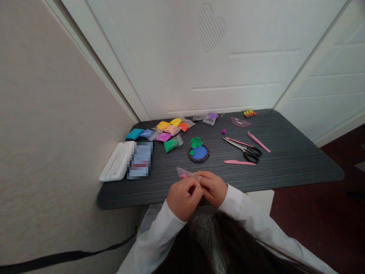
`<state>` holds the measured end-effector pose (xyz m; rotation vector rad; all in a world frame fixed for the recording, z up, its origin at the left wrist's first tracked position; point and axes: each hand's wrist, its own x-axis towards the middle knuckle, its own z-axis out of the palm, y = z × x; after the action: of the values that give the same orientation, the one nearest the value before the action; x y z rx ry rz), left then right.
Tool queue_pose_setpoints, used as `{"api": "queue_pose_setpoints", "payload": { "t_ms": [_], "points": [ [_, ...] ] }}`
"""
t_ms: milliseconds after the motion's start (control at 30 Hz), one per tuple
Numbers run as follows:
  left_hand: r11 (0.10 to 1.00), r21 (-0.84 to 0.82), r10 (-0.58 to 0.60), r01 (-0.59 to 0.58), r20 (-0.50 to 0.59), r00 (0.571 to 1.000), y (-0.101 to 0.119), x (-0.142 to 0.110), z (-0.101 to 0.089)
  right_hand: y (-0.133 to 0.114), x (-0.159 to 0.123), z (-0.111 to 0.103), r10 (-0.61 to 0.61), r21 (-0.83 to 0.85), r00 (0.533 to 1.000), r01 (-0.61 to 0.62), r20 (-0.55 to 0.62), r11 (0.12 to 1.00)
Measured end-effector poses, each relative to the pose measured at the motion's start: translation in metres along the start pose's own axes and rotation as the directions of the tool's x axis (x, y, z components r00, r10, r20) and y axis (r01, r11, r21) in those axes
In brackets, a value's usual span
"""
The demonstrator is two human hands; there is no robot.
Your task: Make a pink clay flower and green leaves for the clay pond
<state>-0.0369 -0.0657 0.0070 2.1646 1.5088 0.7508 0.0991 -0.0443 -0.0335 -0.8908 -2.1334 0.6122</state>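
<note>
Near the front edge of the table, my left hand and my right hand meet, fingers pinched together on a small clear plastic bag. Something pink shows inside the bag; my fingers hide the rest. Just beyond my hands lies a round blue clay disc edged with brown lumps. A green clay leaf shape sits at its far edge, and a smaller green piece rests on its left side.
Bags of coloured clay, including a green one, lie at the back left. A white case and a blurred-out device are at left. Scissors, pink tweezers and a pink knife tool lie at right.
</note>
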Motion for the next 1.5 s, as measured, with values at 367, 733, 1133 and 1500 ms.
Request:
{"api": "queue_pose_setpoints", "payload": {
  "t_ms": [367,733,1133,1500],
  "points": [
    [0.743,-0.640,-0.297,0.197,-0.052,0.953,-0.030,0.010,-0.007,0.003,0.000,-0.009,0.166,0.325,0.983,-0.130,-0.084,0.937],
    [0.434,-0.855,-0.347,0.282,0.131,0.929,-0.046,0.011,0.004,0.008,-0.001,-0.008,0.255,0.410,0.967,-0.241,0.019,0.880],
    [0.248,-0.880,-0.404,0.404,0.285,0.869,-0.052,0.009,0.007,0.002,0.000,-0.005,0.158,0.316,0.983,-0.180,0.092,0.931],
    [0.232,-0.869,-0.415,0.436,0.317,0.853,-0.050,0.009,0.003,-0.001,0.004,-0.007,0.190,0.348,0.972,-0.227,0.138,0.910]
  ]
}}
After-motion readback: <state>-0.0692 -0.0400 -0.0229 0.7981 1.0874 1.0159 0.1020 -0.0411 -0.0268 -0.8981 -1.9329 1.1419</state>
